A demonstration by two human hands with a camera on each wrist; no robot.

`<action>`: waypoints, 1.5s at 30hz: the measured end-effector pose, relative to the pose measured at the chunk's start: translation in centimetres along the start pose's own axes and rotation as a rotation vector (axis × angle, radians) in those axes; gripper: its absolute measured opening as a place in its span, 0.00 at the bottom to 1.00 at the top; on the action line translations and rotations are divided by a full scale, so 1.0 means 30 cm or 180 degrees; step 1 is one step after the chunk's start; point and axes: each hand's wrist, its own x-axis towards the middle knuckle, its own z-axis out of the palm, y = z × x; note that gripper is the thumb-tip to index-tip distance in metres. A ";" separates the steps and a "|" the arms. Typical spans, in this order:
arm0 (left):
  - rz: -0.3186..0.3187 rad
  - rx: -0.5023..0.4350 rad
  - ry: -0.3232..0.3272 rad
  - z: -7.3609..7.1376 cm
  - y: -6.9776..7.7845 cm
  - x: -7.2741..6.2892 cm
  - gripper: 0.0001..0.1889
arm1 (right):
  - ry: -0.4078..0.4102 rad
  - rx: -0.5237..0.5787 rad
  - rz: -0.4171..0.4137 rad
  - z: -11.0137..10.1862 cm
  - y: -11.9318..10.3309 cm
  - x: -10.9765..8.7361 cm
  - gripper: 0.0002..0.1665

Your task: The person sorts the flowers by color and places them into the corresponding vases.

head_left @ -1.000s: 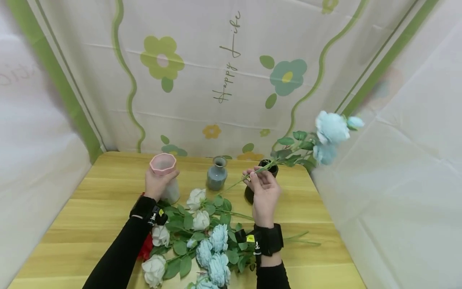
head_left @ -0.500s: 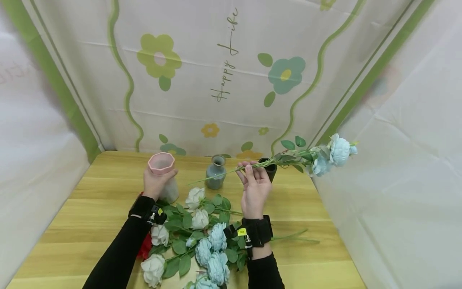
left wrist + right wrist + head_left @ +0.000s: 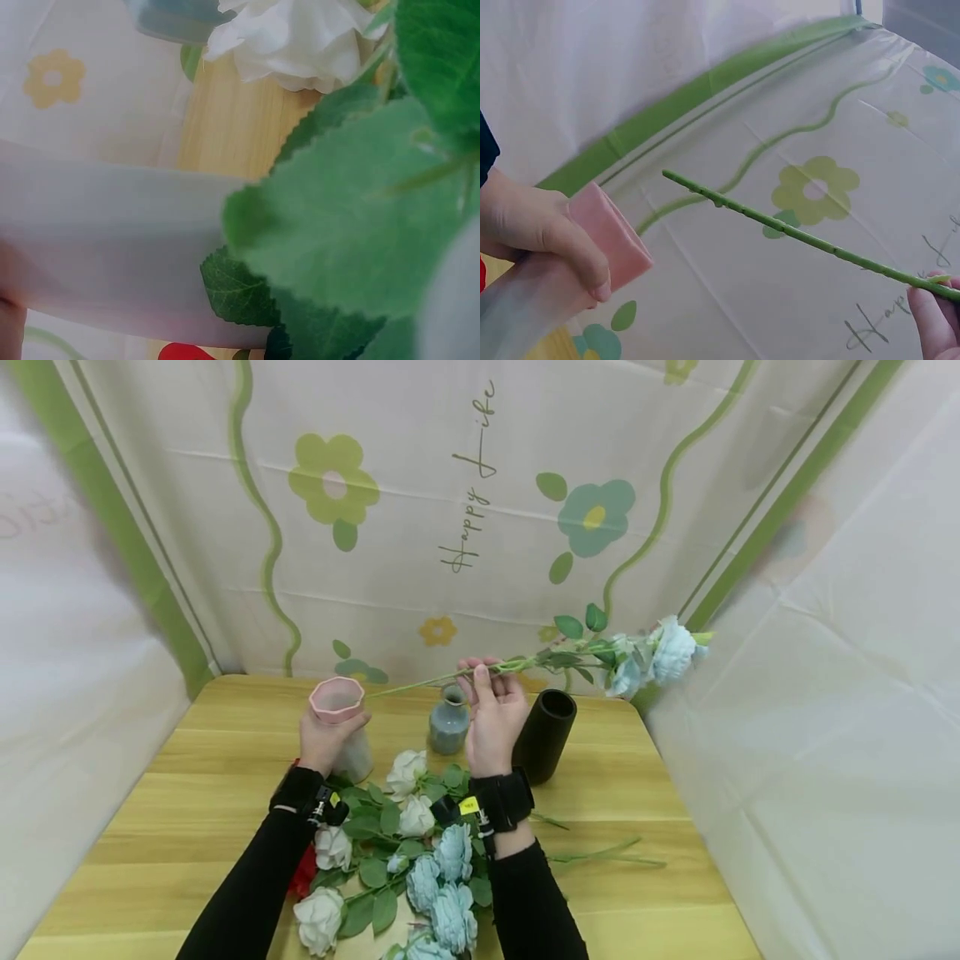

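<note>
On the left of the head view, my left hand (image 3: 321, 743) grips a tall pale vase (image 3: 357, 762) with a pink faceted rim, fingers wrapped just under that rim. My right hand (image 3: 495, 718) pinches the green stem of an artificial blue flower (image 3: 672, 650), raised above the table. Its blooms point right and the bare stem end points left, near the vase's rim. In the right wrist view, the stem (image 3: 802, 236) slants toward the pink rim (image 3: 611, 232), with a gap between them. The left wrist view shows the vase's side (image 3: 127, 240) behind large leaves.
A small blue-grey vase (image 3: 448, 728) and a black vase (image 3: 546, 735) stand at the back of the wooden table (image 3: 637, 910). White roses (image 3: 321, 922), more blue flowers (image 3: 453, 914) and a red flower (image 3: 303, 872) lie in front, near my forearms.
My right hand has moved left and up with the blue flower, bringing its stem end close to the pink rim. The stem has tilted nearer level. My left hand stays on the vase.
</note>
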 end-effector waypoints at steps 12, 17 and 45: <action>-0.0032 0.0147 -0.0067 -0.011 0.100 -0.028 0.33 | -0.0314 -0.0586 0.0020 0.286 -0.041 -0.059 0.11; -0.0089 0.0231 0.0007 -0.012 0.109 -0.031 0.34 | -0.0979 -0.1302 -0.0024 0.322 0.017 -0.084 0.12; -0.0050 0.0125 -0.0132 -0.026 0.104 -0.027 0.36 | -0.2732 -0.3359 -0.0289 0.335 0.158 -0.010 0.09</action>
